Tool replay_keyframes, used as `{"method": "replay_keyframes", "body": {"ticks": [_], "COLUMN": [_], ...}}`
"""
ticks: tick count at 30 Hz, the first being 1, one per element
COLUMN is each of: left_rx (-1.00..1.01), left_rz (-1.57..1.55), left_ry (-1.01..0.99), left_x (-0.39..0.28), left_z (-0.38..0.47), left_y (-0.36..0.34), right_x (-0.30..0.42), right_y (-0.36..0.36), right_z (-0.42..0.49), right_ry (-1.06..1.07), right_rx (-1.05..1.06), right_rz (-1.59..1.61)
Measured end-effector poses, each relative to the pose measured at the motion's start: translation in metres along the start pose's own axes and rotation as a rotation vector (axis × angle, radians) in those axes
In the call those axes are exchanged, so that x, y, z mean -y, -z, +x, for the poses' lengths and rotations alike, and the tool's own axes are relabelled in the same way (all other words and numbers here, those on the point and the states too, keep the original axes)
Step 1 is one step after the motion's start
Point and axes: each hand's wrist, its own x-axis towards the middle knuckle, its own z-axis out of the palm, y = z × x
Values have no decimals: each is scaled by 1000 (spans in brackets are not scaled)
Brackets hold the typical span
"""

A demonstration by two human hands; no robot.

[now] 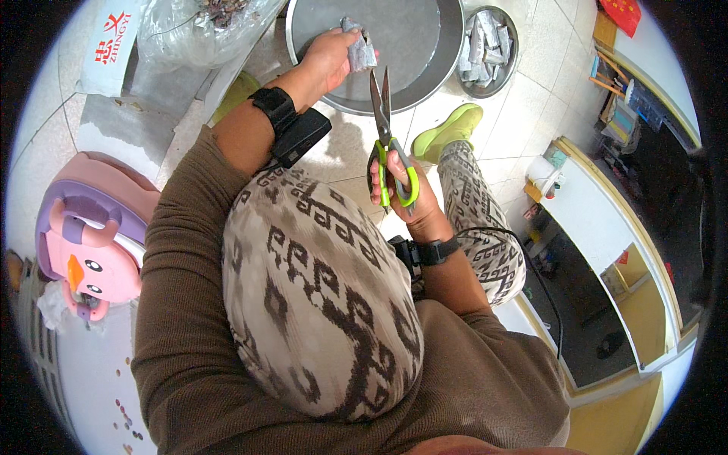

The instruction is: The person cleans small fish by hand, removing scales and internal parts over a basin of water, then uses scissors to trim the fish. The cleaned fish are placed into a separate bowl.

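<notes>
My left hand (328, 60) holds a piece of silvery fish (361, 52) over the near left part of a large round metal basin (409, 103). The basin holds greyish liquid. In my right hand (405, 190) is a pair of kitchen scissors (383, 114) with green and grey handles. Their blades point towards the basin, parted a little, and their tips are just below the fish piece without clearly touching it. To the right of the basin, a smaller oval metal dish (510, 68) holds several cut silvery fish pieces (483, 48).
A clear plastic bag (170, 40) with dark scraps lies left of the basin, near cardboard (122, 122). A pink and purple child's seat with a duck face (96, 244) stands at the left. My green boot (449, 133) is below the basin; white shelving (603, 244) stands right.
</notes>
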Motion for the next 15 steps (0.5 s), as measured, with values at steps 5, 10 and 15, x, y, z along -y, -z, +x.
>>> {"method": "replay_keyframes", "body": {"ticks": [5, 10, 15], "left_rx": [52, 124, 250], "left_rz": [22, 36, 61], "left_ry": [7, 16, 21], "left_x": [2, 3, 3], "left_z": [3, 3, 1], "left_y": [3, 6, 5], "right_x": [2, 7, 8], "right_y": [-2, -4, -4], "right_z": [4, 10, 20], "right_ry": [9, 14, 52], "right_rx": [-23, -36, -42], "right_rz": [4, 7, -11]}}
